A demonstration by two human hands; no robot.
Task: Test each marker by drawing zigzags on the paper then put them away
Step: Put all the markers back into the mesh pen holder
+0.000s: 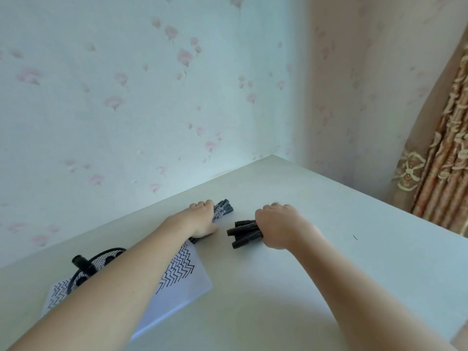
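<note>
A black mesh pen holder (83, 271) on the zigzag-covered paper (182, 279) held one marker (82, 262), while the left hand (202, 219) gripped a marker bundle (222, 207) and the right hand (277, 224) clutched another bundle (244, 233) on the table (329, 198).

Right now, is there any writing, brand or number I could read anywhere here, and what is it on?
No text can be read.
Markers in the left hand: pale print runs along the black barrels, too small and blurred to read.
Markers in the right hand: no print visible on them.
Paper: only drawn zigzag lines, no words.
Mesh pen holder: no label visible.
</note>
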